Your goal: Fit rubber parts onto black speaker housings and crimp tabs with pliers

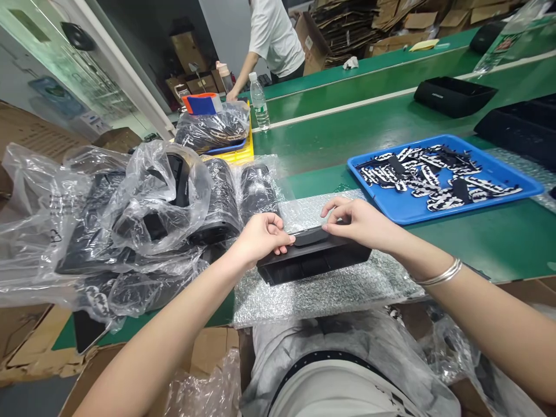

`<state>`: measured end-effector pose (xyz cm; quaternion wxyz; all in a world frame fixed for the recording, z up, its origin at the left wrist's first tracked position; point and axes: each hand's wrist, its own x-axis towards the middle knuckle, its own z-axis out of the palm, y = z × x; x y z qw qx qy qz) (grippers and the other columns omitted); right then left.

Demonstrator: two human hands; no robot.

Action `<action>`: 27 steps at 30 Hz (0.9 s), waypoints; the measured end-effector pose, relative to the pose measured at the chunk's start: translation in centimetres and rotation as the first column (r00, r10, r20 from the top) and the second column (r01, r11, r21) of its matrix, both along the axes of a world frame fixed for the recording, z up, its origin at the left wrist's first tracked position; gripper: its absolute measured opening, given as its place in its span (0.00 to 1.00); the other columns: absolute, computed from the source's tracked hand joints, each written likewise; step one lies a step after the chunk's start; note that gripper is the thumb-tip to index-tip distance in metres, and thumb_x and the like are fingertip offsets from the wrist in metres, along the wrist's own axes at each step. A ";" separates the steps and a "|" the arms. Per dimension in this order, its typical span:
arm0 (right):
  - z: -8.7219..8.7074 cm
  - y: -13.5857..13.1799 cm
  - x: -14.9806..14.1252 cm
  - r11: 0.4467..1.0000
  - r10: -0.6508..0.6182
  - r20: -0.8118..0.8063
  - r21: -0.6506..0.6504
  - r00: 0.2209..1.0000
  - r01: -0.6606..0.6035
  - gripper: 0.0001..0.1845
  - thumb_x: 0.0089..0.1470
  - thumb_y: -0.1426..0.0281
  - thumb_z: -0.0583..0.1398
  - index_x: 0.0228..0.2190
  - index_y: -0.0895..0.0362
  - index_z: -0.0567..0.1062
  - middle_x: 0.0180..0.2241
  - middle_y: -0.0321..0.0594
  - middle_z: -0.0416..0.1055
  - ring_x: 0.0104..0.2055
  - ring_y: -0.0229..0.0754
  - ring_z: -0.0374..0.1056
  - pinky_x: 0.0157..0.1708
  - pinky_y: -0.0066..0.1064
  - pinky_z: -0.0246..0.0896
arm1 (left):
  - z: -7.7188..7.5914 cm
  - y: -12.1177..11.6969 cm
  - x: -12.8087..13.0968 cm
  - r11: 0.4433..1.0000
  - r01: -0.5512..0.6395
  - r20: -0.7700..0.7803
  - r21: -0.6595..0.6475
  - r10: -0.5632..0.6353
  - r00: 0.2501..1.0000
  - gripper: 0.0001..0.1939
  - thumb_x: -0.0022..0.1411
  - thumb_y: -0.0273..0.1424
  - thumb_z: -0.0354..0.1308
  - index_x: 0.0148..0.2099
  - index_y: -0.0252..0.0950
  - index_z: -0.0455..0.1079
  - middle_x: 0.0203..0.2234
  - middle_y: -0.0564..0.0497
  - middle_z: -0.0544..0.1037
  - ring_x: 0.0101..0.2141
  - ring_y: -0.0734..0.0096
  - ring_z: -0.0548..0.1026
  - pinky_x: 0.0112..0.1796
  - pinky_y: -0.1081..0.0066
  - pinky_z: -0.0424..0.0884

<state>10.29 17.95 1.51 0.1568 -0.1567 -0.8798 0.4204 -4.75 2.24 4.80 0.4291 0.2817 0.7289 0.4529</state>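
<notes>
A black rectangular plastic part (313, 259) lies on a sheet of bubble wrap (313, 289) at the near edge of the green bench. My left hand (259, 236) curls over its left end, fingers closed on the top edge. My right hand (361, 221) presses down on the part's top right, fingertips pinching a small black piece (311, 236) against it. A silver bangle (439, 275) sits on my right wrist.
Clear plastic bags with black parts (143, 208) pile up at left. A blue tray of black-and-white labels (438, 174) stands at right. Black trays (454, 95) lie further back. A person in a white shirt (273, 35) works by a water bottle (259, 101).
</notes>
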 end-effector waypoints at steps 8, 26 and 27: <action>-0.2 0.0 0.0 1.000 -0.011 -0.002 -0.010 1.000 0.011 0.13 0.44 0.63 0.62 0.16 0.57 0.73 0.33 0.42 0.71 0.29 0.38 0.63 0.34 0.33 0.57 | -0.1 -0.1 0.0 1.000 0.013 -0.027 0.008 -0.013 1.000 0.18 0.54 0.12 0.60 0.27 0.36 0.56 0.12 0.59 0.68 0.15 0.80 0.66 0.17 0.83 0.62; -1.3 -4.3 4.3 0.958 -0.009 -0.228 0.278 0.974 0.074 0.06 0.57 0.73 0.59 0.27 0.56 0.70 0.35 0.40 0.71 0.39 0.42 0.68 0.39 0.34 0.61 | -4.3 -5.1 5.1 0.913 0.196 -0.765 0.357 0.165 0.623 0.08 0.59 0.22 0.65 0.40 0.37 0.75 0.37 0.50 0.76 0.39 0.64 0.73 0.41 0.67 0.69; -1.3 -4.4 4.5 0.957 -0.007 -0.229 0.280 0.973 0.073 0.05 0.57 0.73 0.59 0.29 0.56 0.70 0.35 0.40 0.72 0.39 0.42 0.68 0.39 0.34 0.61 | -4.4 -5.3 5.1 0.908 0.204 -0.760 0.365 0.164 0.629 0.08 0.59 0.22 0.65 0.41 0.37 0.75 0.38 0.50 0.76 0.40 0.64 0.73 0.41 0.66 0.69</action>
